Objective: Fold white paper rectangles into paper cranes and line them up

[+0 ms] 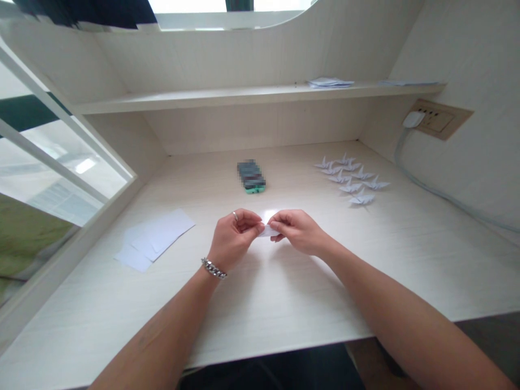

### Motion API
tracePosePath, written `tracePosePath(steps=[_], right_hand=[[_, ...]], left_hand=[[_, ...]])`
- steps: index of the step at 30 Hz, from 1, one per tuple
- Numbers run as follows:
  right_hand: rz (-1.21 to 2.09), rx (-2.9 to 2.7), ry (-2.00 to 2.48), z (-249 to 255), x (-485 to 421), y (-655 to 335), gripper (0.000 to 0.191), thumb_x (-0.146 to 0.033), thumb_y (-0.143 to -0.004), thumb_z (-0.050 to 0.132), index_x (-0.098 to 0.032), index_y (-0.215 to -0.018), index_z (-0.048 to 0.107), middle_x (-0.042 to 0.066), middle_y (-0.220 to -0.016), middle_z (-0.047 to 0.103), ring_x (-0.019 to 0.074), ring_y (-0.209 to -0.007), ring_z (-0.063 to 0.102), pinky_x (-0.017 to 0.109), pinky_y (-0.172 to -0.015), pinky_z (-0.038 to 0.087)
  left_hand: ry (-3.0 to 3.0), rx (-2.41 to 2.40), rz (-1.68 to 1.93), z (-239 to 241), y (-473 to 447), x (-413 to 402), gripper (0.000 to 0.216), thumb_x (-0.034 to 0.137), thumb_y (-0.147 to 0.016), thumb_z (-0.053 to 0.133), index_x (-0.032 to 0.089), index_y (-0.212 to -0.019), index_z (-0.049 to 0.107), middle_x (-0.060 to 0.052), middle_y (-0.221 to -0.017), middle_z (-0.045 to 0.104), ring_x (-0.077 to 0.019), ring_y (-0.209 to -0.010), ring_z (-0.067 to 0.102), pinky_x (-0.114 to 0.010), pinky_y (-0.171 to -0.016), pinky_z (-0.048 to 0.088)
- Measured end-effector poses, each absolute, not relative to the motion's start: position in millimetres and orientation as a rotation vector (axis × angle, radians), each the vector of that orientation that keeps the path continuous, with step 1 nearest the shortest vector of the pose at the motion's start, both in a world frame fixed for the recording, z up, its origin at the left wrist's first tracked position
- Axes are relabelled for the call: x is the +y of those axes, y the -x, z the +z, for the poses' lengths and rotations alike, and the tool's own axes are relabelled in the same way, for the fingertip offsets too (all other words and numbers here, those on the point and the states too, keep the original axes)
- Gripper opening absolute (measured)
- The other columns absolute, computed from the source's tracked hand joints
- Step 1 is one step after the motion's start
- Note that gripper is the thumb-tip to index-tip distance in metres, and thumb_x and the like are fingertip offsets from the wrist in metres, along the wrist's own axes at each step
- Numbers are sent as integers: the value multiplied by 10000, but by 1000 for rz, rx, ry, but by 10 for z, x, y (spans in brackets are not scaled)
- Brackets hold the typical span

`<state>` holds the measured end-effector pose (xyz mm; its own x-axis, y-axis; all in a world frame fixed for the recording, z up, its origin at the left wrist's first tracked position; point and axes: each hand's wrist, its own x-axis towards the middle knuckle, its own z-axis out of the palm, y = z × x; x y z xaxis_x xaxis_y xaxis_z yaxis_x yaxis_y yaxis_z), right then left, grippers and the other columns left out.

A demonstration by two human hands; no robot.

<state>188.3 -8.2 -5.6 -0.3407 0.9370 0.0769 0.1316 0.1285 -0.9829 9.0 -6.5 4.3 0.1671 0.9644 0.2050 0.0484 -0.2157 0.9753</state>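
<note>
A small folded piece of white paper [267, 231] is held just above the desk, pinched at both ends. My left hand [234, 234], with a ring and a chain bracelet, has thumb and fingers closed on its left end. On the right end, my right hand [298, 230] pinches it the same way. Fingers cover much of the paper, so its exact folds are hidden. To the right stand several white paper cranes [351, 181] in a group. Several loose white paper sheets [156, 238] lie overlapping at the left.
A phone with a green edge [251, 176] lies beyond my hands; its screen is blurred out. A white charger [413, 119] is plugged into the wall socket [444, 119], its cable running down the right side. More paper [330, 83] rests on the shelf [244, 99].
</note>
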Motion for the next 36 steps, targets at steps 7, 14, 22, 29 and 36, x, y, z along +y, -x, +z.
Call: tracePosePath(steps=[7, 14, 22, 29, 36], right_hand=[[1051, -1662, 1113, -52, -65, -1918, 217, -365, -850, 588, -164, -824, 665, 41, -787, 670, 158, -711, 625, 272, -642, 507], [804, -1928, 1204, 0, -142, -1901, 139, -183, -861, 549, -181, -797, 672, 30, -726, 689, 147, -683, 629, 247, -640, 441], [1035, -1874, 1201, -14, -129, -1914, 183, -251, -885, 504, -168, -781, 630, 27, -685, 657, 148, -626, 654, 239, -589, 461], [1131, -1807, 1117, -65, -103, -1920, 228, -331, -892, 512, -169, -764, 609, 25, -720, 634, 151, -651, 659, 242, -591, 483], [778, -1970, 1220, 21, -158, -1888, 181, -227, -893, 506, -181, -768, 628, 23, -712, 661, 143, -656, 632, 240, -612, 427]], left_hand=[[-1478, 1059, 1218, 40, -73, -59, 208, 214, -637, 793, 138, -750, 637, -21, -716, 689, -141, -675, 662, -265, -677, 550], [-1458, 1054, 1191, 43, -80, -62, 221, 210, -620, 802, 141, -759, 644, -29, -723, 699, -152, -691, 673, -278, -699, 558], [-1456, 1004, 1181, 59, -70, -78, 212, 188, -610, 805, 138, -738, 643, -26, -709, 695, -142, -675, 666, -259, -673, 552], [-1452, 1010, 1192, 91, -75, -87, 200, 183, -609, 798, 140, -720, 638, -22, -684, 686, -137, -649, 657, -251, -650, 546], [-1484, 1030, 1162, 70, -73, -77, 179, 193, -625, 783, 143, -734, 649, -26, -697, 691, -140, -652, 655, -245, -637, 535]])
